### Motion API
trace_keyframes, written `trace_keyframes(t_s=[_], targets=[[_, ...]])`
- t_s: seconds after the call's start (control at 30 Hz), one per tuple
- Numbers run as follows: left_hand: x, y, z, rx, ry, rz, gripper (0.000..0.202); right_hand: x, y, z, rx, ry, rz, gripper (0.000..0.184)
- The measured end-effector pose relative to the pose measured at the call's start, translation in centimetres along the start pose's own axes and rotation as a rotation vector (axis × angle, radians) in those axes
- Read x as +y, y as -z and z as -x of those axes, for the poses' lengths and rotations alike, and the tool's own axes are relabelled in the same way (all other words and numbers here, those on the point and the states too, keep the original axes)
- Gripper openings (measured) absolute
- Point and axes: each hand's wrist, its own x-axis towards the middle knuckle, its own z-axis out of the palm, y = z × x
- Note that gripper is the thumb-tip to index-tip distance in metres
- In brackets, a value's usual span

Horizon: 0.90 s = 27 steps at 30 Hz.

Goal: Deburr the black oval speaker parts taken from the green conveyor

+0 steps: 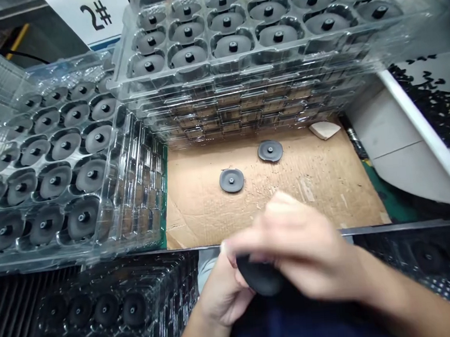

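Lighting: bright, even, soft, seemingly from overhead. Glare: white streaks along the rims of the clear plastic trays (271, 61), strongest on the stack at upper centre. Shadows: faint and soft on the cardboard sheet (312, 193) near the right hand (293, 241); deep in the dark tray (96, 313) at lower left, which sits dim. Blur: heavy motion smear on the right hand, lighter on the left hand (223, 293) and the black disc (260, 275). Focus: remaining surfaces fairly sharp. Distortion: wide-angle bowing toward the frame edges, visible in the white strip (428, 131) at right.
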Motion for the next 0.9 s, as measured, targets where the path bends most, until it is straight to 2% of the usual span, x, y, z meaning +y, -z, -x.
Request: trace_keyframes(t_s=[0.07,0.13,0.17,0.23,0.33,0.4,0.53,0.63,0.7,0.8,0.83,0.9], targets=[[-0.2,0.2,0.1,-0.092,0.041,0.101,0.047,1.8,0.3,0.8,0.137,-0.261,0.002,0.020],[-0.2,0.5,0.2,-0.181,0.076,0.206,0.052,3.5,0.1,2.5,0.213,-0.515,0.034,0.020],[-0.3,0.7,0.2,-0.210,0.082,0.238,0.051,4.3,-0.4,3.5,0.205,-0.597,0.044,0.022],[-0.3,0.9,0.2,-0.227,0.076,0.265,0.046,5.4,-1.9,5.9,0.142,-0.657,0.041,0.025],[-0.3,1.0,0.0,-0.200,0.070,0.284,0.048,6.0,-4.0,8.7,0.089,-0.630,0.016,0.024],[-0.4,0.8,-0.1,-0.145,0.056,0.275,0.049,5.6,-4.2,9.2,0.113,-0.628,0.014,0.024],[-0.7,0.1,-0.5,-0.030,-0.014,0.223,0.050,2.7,-2.0,6.3,0.286,-0.620,0.056,0.022],[-1.0,-0.3,-0.6,0.045,-0.095,0.153,0.054,-0.1,-0.8,3.4,0.360,-0.348,0.117,0.022],[-1.0,-0.4,-0.6,0.074,-0.136,0.106,0.057,-1.2,-0.7,2.2,0.270,-0.224,0.053,0.023],[-0.9,-0.5,-0.5,0.132,-0.176,0.080,0.059,-1.5,-0.9,1.5,0.039,-0.275,-0.118,0.020],[-0.8,-0.6,-0.5,0.151,-0.178,0.076,0.060,-1.4,-1.0,1.3,0.009,-0.293,-0.124,0.019],[-0.7,-0.9,-0.5,0.184,-0.154,0.068,0.061,-1.2,-1.3,1.1,0.103,-0.267,-0.048,0.021]])
